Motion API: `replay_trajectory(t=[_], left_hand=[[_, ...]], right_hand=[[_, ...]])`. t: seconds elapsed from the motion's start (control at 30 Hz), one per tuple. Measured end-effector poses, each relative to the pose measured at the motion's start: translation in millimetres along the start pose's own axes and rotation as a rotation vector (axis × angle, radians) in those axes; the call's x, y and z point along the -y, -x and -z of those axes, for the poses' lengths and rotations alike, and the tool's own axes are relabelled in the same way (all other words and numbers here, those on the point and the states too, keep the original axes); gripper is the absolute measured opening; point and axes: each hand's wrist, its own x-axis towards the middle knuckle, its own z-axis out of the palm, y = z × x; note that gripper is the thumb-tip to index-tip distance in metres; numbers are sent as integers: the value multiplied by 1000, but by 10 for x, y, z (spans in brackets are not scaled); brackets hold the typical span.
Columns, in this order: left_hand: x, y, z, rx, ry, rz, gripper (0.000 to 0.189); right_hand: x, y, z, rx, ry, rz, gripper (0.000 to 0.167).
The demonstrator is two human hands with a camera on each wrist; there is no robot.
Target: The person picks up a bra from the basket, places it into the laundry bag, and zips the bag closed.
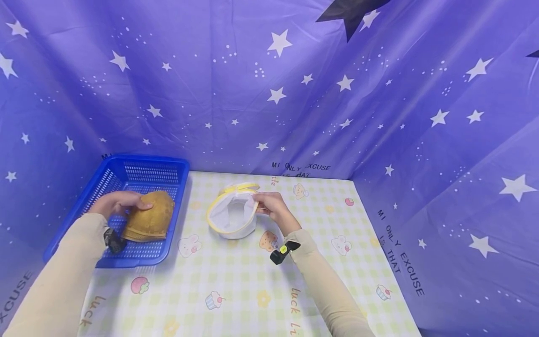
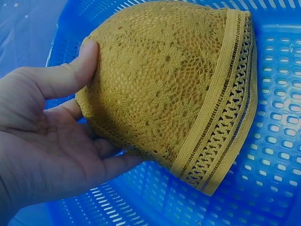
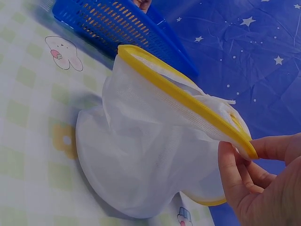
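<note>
My left hand [image 1: 115,203] pinches a mustard lace bra [image 1: 152,216], folded so that one domed cup faces up. In the left wrist view the thumb presses on the lace and the fingers lie under the cup; a wide openwork band [image 2: 218,108] runs along its far side. The bra is over the blue basket [image 1: 183,187]. Thumb and fingers of my right hand [image 1: 273,208] grip the yellow rim of a white mesh laundry bag [image 1: 246,231]. Its mouth gapes toward me, and its lid is folded back behind. The bag's base sits on the tablecloth.
The perforated basket stands at the table's left, close to the purple star-printed curtain [image 1: 236,93]. That curtain rises behind the table and along both sides. A checked tablecloth [image 1: 240,267] with cartoon prints covers the table.
</note>
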Motion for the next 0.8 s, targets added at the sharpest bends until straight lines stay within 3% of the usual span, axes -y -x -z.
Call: replay_trajectory(t=[0.17, 0.43, 0.6, 0.8], left_hand=[[-5, -93, 21, 93, 83, 25, 60], [19, -78, 20, 136, 93, 50, 49], [56, -59, 29, 138, 98, 37, 49], [72, -10, 66, 78, 55, 28, 46]], right_hand=[[13, 4, -2, 3, 10, -7, 36], [8, 6, -1, 14, 1, -4, 36], [5, 15, -3, 12, -3, -2, 36], [7, 24, -3, 13, -7, -2, 36]])
